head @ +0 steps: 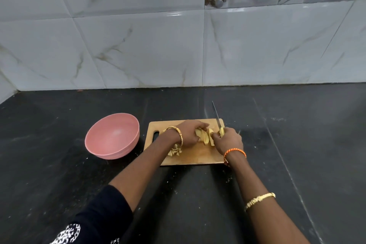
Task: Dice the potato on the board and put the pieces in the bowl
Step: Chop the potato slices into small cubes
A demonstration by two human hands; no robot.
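A wooden cutting board (198,154) lies on the black counter. Pale yellow potato slices (205,137) sit at its middle, and my left hand (190,131) holds them from the left with curled fingers. My right hand (227,140) grips the yellow handle of a knife (217,118) whose blade points away toward the wall, just right of the slices. A small heap of cut potato pieces (175,152) lies near the board's front left, partly under my left wrist. The pink bowl (112,134) stands left of the board with nothing visible inside.
The black stone counter (297,144) stretches to both sides and ends at a tiled wall (178,45) behind the board. Small crumbs dot the counter near the board.
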